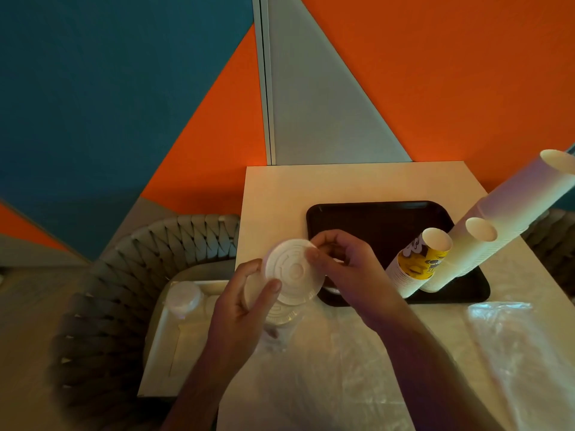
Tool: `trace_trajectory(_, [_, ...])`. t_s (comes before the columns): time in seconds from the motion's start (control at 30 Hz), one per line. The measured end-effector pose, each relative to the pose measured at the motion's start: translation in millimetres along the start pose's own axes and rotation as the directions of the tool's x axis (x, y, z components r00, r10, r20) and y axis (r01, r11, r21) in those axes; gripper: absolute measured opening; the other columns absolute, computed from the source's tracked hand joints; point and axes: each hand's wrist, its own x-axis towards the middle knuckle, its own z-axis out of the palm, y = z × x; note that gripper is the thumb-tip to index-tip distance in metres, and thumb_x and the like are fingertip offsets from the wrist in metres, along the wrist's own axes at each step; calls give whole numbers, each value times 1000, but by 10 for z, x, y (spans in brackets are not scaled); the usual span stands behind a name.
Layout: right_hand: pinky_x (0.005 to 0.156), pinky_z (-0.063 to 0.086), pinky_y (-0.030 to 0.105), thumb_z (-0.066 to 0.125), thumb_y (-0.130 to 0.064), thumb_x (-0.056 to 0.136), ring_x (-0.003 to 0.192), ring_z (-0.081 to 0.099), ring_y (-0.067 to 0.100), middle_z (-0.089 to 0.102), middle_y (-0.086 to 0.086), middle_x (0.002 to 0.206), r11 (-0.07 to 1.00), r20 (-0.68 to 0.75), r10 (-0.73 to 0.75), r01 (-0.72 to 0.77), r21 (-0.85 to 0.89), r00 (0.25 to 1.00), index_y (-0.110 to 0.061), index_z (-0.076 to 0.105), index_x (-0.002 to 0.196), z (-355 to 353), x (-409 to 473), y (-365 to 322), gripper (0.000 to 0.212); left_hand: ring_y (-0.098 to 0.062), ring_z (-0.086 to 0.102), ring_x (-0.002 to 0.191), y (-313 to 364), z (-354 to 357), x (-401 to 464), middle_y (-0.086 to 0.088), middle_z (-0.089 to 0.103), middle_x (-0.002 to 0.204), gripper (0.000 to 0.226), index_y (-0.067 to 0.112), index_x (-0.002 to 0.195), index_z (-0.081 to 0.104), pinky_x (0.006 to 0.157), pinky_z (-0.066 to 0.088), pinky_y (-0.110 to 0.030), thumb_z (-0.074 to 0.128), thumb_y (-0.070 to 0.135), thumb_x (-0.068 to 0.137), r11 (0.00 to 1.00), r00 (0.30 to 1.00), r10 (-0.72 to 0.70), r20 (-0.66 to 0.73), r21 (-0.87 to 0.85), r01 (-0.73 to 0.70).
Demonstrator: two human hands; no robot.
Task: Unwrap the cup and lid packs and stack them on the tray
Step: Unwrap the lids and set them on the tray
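Note:
A stack of white plastic lids point(291, 272) is held above the table's left edge, its ribbed top facing me. My left hand point(245, 306) grips the stack from below, thumb on the top lid's rim. My right hand point(339, 269) pinches the stack's right rim with thumb and fingertips. Clear wrap point(280, 334) hangs below the stack. The dark tray point(373, 219) lies behind my hands. On its right side stand a short stack of yellow printed cups point(420, 262) and two tall stacks of white cups point(485, 244), leaning in this wide view.
Crumpled clear plastic wrap point(497, 337) covers the near part of the white table point(342, 185). At the left, a woven grey chair point(124, 275) holds a white box point(174, 337) with another wrapped lid pack point(183, 300) in it. An orange, blue and grey wall stands behind.

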Motion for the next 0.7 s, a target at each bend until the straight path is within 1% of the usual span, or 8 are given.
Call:
trace_trajectory(0.07, [67, 56, 24, 75, -17, 90, 84, 68, 12, 70, -1, 96, 996, -28, -23, 21, -86, 999, -21, 65, 110, 29, -9, 23, 23, 8, 66, 89, 7, 15, 4, 31, 67, 97, 22, 32, 108, 59, 52, 51, -11, 62, 25, 87, 1000, 1000, -6, 8, 7, 6])
trace_trajectory(0.13, [74, 58, 27, 83, -33, 80, 98, 66, 8, 62, -14, 114, 965, -29, -100, 90, -245, 995, -34, 57, 116, 42, -40, 37, 44, 8, 65, 90, -25, 15, 15, 34, 66, 96, 21, 33, 107, 59, 52, 53, -14, 62, 26, 88, 1000, 1000, -17, 3, 10, 16])
trace_trajectory(0.2, [80, 57, 25, 86, -44, 70, 112, 58, 4, 49, -19, 127, 901, 24, -204, 197, -387, 979, -39, 51, 118, 43, -87, 43, 60, 7, 66, 89, -21, 13, 24, 34, 66, 94, 21, 34, 108, 58, 51, 54, -17, 63, 26, 89, 999, 999, -35, -7, 13, 35])
trace_trajectory(0.3, [90, 52, 19, 85, -51, 64, 126, 46, 8, 33, -15, 139, 794, 150, -304, 337, -506, 941, -34, 49, 121, 51, -132, 85, 69, 0, 69, 86, -2, 15, 31, 31, 67, 95, 23, 34, 109, 58, 47, 56, -27, 62, 32, 86, 999, 999, -44, -14, 19, 44])
trace_trajectory(0.37, [95, 47, 15, 83, -54, 63, 130, 41, 9, 29, -14, 143, 749, 189, -325, 374, -547, 927, -32, 49, 123, 80, -156, 130, 73, -4, 71, 83, 8, 23, 37, 30, 68, 95, 26, 36, 109, 58, 46, 56, -30, 61, 37, 83, 999, 999, -41, -21, 30, 42])
trace_trajectory(0.47, [94, 38, 4, 90, -47, 65, 130, 39, 3, 32, -12, 143, 724, 189, -346, 390, -570, 919, -29, 50, 125, 130, -162, 214, 75, -3, 71, 76, 8, 27, 35, 31, 67, 93, 26, 39, 107, 56, 45, 54, -24, 60, 38, 82, 997, 1000, -23, -16, 67, 24])
trace_trajectory(0.6, [95, 39, 6, 91, -46, 66, 128, 43, -2, 44, -15, 139, 749, 126, -349, 357, -558, 929, -28, 55, 124, 176, -153, 311, 70, 6, 68, 81, -2, 24, 29, 33, 67, 91, 24, 33, 106, 59, 50, 53, -15, 59, 36, 82, 998, 1000, 3, 13, 68, -4])
trace_trajectory(0.7, [91, 40, 5, 91, -43, 66, 122, 41, -13, 48, -25, 133, 804, 95, -303, 308, -508, 948, -32, 56, 121, 149, -155, 375, 67, 4, 69, 80, -85, 19, 30, 28, 68, 93, 23, 29, 104, 61, 49, 54, -19, 60, 35, 82, 998, 1000, 3, -11, 62, -2])
